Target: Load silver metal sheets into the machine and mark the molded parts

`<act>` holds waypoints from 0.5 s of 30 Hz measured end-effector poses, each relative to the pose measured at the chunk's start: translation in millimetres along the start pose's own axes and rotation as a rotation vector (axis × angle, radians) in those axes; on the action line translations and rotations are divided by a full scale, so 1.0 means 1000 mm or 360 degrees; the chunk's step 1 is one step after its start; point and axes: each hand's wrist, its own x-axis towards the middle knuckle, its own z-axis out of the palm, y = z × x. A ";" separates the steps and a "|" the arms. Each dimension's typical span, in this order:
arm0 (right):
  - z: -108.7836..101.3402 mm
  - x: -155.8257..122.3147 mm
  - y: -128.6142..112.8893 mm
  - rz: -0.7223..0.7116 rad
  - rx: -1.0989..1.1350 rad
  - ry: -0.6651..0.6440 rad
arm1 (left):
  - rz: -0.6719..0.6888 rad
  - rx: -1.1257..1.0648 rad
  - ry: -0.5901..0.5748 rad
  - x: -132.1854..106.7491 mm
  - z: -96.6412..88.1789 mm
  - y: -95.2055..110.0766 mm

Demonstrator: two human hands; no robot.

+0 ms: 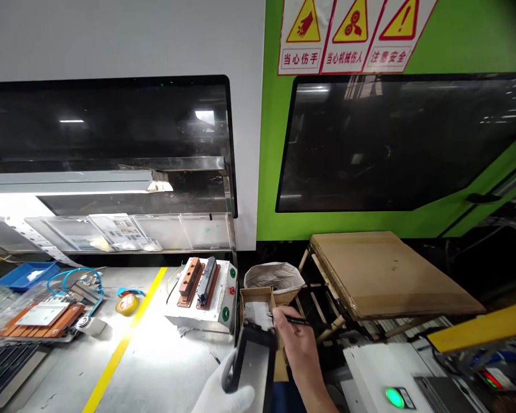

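Note:
My left hand (227, 384), in a white glove, is closed around a black-framed rectangular part (254, 364) with a grey inner panel, held tilted at the bottom centre. My bare right hand (294, 338) pinches a slim black pen-like tool (298, 320) just above the part's upper right corner. I cannot tell whether its tip touches anything. Behind both hands stands an open cardboard box (258, 291) with pale sheets inside, partly hidden by the part and my fingers.
On the metal bench (155, 367), left, stands a white fixture (198, 317) with brown and dark blocks and buttons. Further left lie a tape roll (127, 304) and a blue tray (29, 275). A lined bin (275, 276), a cardboard-topped stand (391, 275) and a control box (382, 373) stand right.

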 end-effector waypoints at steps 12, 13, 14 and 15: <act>-0.038 -0.098 0.007 -0.0419 -0.0199 0.0112 | 0.0161 -0.0847 0.0321 0.015 0.016 0.047; -0.039 -0.097 0.006 -0.0454 -0.0229 0.0122 | 0.0159 -0.0841 0.0306 0.016 0.017 0.047; -0.040 -0.095 0.006 -0.0471 -0.0260 0.0126 | 0.0165 -0.0837 0.0289 0.017 0.019 0.047; -0.041 -0.093 0.005 -0.0482 -0.0296 0.0110 | 0.0176 -0.0834 0.0270 0.017 0.022 0.047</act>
